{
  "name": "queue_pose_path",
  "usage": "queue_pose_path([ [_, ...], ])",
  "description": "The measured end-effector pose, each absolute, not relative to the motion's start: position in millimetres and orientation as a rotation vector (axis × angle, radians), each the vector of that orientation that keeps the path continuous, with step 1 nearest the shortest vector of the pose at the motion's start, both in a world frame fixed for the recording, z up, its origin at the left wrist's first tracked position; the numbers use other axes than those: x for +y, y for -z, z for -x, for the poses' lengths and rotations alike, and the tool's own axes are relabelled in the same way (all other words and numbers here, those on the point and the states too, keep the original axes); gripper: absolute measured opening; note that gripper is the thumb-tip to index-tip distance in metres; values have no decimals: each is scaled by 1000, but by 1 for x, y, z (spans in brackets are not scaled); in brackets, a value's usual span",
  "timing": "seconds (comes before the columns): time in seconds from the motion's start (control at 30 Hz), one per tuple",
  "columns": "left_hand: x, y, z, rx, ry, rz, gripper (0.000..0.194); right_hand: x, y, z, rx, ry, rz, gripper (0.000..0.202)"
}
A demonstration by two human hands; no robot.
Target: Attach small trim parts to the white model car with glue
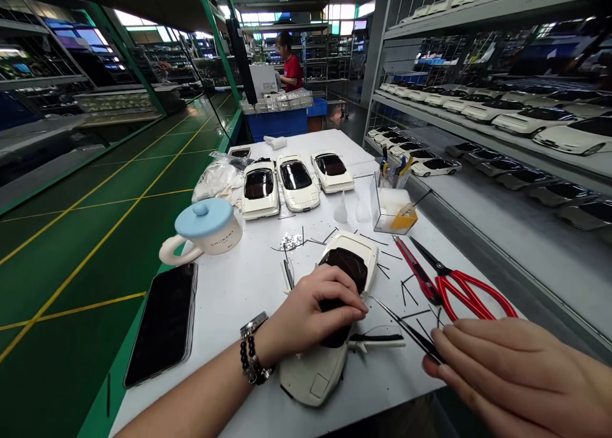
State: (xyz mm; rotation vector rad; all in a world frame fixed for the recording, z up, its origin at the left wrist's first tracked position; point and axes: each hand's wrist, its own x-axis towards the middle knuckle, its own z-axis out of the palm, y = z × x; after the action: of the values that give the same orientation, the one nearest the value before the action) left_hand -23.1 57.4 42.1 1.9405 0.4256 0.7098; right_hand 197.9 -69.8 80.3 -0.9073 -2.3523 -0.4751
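Note:
A white model car (313, 377) with a dark roof lies on the table in front of me, its doors swung out. My left hand (318, 307) rests across its roof, closed, with thumb and fingers pressed together at the car's right side. Between my right hand's (521, 374) thumb and fingers is a pair of tweezers (406, 328). Their tips reach the car's edge just beyond my left fingertips; whether they grip anything is too small to tell. Red-handled scissors (471, 291) and a red utility knife (417, 271) lie beyond my right hand.
Thin black strips (406, 291) are scattered around the car. A blue-lidded mug (215, 234) and a phone (162, 323) are at left. Behind stand more white model cars (299, 196) and a clear box (389, 215). Shelves (478, 129) of cars line the right; a person (291, 68) is far back.

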Motion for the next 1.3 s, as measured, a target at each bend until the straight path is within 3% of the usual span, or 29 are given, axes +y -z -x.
queue_pose_path([
  [0.37, 58, -45, 24, 338, -696, -2008, 8, -70, -87, -204, -2577, 376, 717, 16],
  [0.67, 58, -43, 25, 358, -689, -2006, 8, -74, -83, -203, -2446, 128, 870, 24],
  [0.97, 57, -42, 25, 381, -702, -2006, 7, -72, -86, -200, -2420, 136, 860, 21],
  [1.17, 58, -42, 25, 370, -711, -2012, 7, -67, -90, -201, -2560, 388, 708, 13],
  [1.3, 57, -42, 24, 377, -715, -2021, 7, -68, -89, -201, -2715, 660, 570, 22],
])
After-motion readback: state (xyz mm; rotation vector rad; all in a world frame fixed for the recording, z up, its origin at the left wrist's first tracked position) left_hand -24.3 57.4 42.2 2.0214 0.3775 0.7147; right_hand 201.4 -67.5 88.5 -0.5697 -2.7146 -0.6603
